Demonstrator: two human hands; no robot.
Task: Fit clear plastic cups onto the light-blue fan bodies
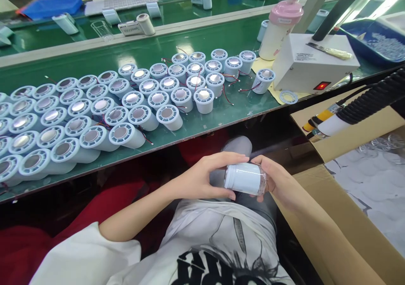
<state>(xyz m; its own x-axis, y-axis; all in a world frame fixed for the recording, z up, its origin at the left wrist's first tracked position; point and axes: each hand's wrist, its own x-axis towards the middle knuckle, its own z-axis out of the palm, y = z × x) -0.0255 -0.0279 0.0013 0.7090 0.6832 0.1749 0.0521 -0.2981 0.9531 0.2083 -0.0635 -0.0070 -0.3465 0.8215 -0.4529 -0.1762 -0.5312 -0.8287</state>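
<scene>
Above my lap, a light-blue cylindrical housing (245,178) lies on its side inside a clear plastic sleeve (263,179). My left hand (215,173) is curved round its ridged left end, thumb on the near side and fingers over the top. The clear right end sits in my right hand (274,176), whose fingers are partly hidden behind it. On the green bench beyond stand rows of similar light-blue cylinders (169,116) with round metal discs in their tops. Thin red and black wires come out of several of them.
A white box with a lit red switch (316,63) stands at the bench's right end beside a pink-lidded bottle (281,23). Below it hang a coiled black cable (370,97) and an electric screwdriver-like tool (329,122). An open carton (313,188) holding clear plastic pieces is at my right.
</scene>
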